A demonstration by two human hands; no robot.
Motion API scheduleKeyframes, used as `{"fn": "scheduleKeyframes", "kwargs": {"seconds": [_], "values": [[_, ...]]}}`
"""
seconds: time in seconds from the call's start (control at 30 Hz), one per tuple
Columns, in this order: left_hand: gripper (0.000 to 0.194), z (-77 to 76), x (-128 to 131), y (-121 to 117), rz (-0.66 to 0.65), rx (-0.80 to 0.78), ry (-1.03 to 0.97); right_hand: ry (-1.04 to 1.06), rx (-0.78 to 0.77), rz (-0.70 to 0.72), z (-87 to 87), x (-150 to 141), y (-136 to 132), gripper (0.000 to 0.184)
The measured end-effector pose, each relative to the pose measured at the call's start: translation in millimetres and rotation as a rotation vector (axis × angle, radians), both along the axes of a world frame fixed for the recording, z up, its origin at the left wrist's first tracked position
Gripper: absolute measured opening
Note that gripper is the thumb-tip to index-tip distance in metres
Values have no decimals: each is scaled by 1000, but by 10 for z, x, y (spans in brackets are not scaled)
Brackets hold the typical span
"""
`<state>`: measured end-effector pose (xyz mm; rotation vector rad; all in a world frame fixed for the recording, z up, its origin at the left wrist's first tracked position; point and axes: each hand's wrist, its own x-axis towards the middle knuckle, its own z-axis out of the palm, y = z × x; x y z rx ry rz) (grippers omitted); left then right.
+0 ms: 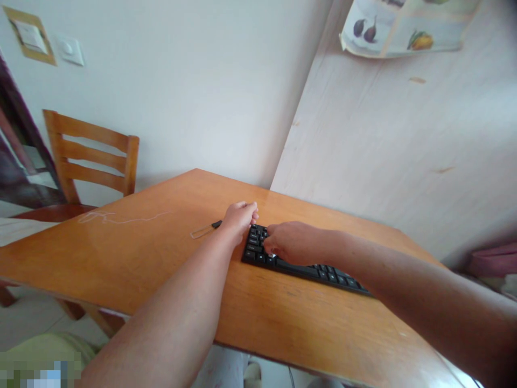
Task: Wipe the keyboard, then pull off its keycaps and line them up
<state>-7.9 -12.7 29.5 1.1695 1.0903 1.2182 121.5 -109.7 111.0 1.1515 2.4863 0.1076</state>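
Note:
A black keyboard (pixel 311 270) lies on the wooden table, partly covered by my right hand and forearm. My right hand (pixel 293 242) is over its left part, fingers bent down and drawn together at the keys. A small whitish spot shows below these fingertips; I cannot make out what it is. My left hand (pixel 241 216) is closed beside the keyboard's upper left corner, its fingers curled; anything inside is hidden. Just left of that wrist lies a small black piece (pixel 217 223) with a thin pale wire loop (pixel 201 233).
The wooden table (pixel 161 258) reaches the wall at the back. A tangled white thread (pixel 121 220) rests on its left part. A wooden chair (pixel 95 156) stands at the far left. A sheet with fruit pictures (pixel 404 32) hangs at upper right.

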Motion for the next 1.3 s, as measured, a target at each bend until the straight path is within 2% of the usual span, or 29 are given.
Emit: {"fn": "scheduleKeyframes", "kwargs": {"seconds": [0.63, 1.3], "values": [[23, -49, -1, 6, -69, 48, 66, -45, -50, -66, 35, 194, -66, 24], [34, -58, 14, -11, -114, 286, 259, -72, -79, -123, 44, 602, -206, 25]]}}
